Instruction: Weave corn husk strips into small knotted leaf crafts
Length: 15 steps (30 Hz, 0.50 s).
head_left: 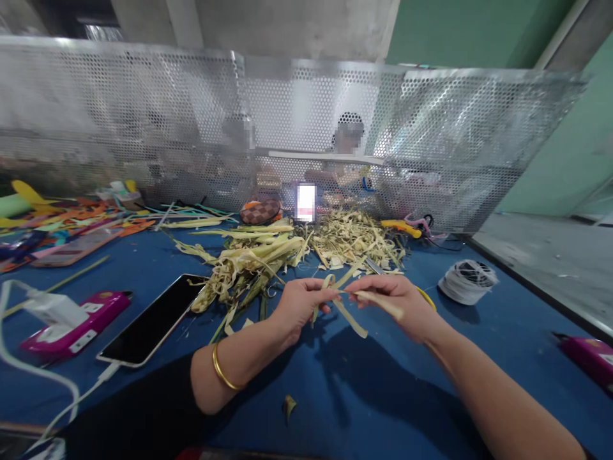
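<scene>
Pale strips of dried corn husk (352, 319) cross between my hands above the blue table. My left hand (304, 303) is closed in a pinch on the strips, near where they loop and cross. My right hand (395, 303) pinches a husk strip that runs back under its fingers. The fingertips of both hands are close together. Just behind them lies a pile of long husks (258, 252), and a heap of cut husk scraps (354, 236) sits beside it. A metal blade or scissor tip (373, 265) shows partly behind my right hand.
A black-screened phone (153, 319), a magenta power strip (86, 319) and white cables lie left. A spool of white string (467, 281) stands right, near yellow-handled pliers (402, 228). A perforated metal screen (311, 115) edges the table's back; people sit beyond it.
</scene>
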Each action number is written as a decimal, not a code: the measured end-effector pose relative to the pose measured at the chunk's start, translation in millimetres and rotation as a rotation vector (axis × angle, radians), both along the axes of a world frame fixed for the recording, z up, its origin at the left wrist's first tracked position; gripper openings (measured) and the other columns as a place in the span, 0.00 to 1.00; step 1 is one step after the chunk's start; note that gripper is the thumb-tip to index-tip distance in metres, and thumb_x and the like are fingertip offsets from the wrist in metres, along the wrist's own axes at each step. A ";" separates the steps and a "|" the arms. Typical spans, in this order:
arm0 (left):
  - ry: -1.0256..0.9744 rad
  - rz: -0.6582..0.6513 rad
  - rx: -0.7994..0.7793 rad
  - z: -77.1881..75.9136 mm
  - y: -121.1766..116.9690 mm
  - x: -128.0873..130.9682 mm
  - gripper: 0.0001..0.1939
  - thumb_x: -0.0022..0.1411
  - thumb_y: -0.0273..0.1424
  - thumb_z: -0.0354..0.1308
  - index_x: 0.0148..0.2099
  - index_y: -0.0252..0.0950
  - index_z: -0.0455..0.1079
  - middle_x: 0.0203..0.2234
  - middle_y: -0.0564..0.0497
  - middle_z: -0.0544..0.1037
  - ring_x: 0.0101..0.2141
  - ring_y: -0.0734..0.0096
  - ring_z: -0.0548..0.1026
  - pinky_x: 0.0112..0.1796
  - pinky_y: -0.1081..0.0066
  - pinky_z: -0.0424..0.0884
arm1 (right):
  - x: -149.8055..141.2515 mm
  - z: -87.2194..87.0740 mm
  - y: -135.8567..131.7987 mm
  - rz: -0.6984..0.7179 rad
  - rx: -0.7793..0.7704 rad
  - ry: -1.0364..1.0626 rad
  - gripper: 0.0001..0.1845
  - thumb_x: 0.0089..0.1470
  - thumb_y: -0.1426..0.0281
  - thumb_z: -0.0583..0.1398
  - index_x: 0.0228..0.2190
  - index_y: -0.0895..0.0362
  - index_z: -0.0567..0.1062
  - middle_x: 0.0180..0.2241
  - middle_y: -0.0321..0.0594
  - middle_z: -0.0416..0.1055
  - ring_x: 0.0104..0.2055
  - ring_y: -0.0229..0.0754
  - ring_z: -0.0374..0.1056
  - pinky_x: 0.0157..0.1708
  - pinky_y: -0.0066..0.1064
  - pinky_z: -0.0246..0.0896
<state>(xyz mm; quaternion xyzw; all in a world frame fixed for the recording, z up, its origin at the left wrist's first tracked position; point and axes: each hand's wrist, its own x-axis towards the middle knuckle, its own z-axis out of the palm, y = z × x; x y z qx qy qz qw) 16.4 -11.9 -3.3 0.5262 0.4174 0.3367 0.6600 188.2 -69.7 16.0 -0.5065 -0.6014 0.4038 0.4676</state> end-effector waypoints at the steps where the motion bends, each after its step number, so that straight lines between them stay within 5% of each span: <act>1: 0.011 -0.003 0.022 0.7 -1.1 0.4 0.12 0.41 0.34 0.67 0.29 0.32 0.76 0.17 0.51 0.72 0.15 0.82 0.63 0.15 0.80 0.50 | -2.7 -0.3 0.2 -0.063 0.070 -0.023 0.10 0.46 0.62 0.62 0.27 0.55 0.79 0.28 0.39 0.74 0.30 0.39 0.66 0.32 0.31 0.61; 4: 0.019 -0.015 0.086 1.1 -4.1 2.4 0.11 0.40 0.33 0.67 0.28 0.32 0.76 0.21 0.50 0.76 0.17 0.81 0.64 0.19 0.78 0.58 | -9.7 -1.3 0.7 -0.203 0.197 -0.023 0.14 0.49 0.59 0.59 0.22 0.55 0.75 0.24 0.38 0.70 0.27 0.38 0.62 0.30 0.30 0.59; 15: 0.051 0.019 0.191 -8.5 -0.9 4.6 0.12 0.40 0.32 0.67 0.28 0.30 0.75 0.18 0.52 0.74 0.17 0.78 0.66 0.23 0.75 0.64 | -14.3 -12.2 2.9 -0.175 -0.065 -0.137 0.16 0.45 0.59 0.59 0.17 0.57 0.65 0.15 0.29 0.54 0.19 0.31 0.49 0.19 0.25 0.43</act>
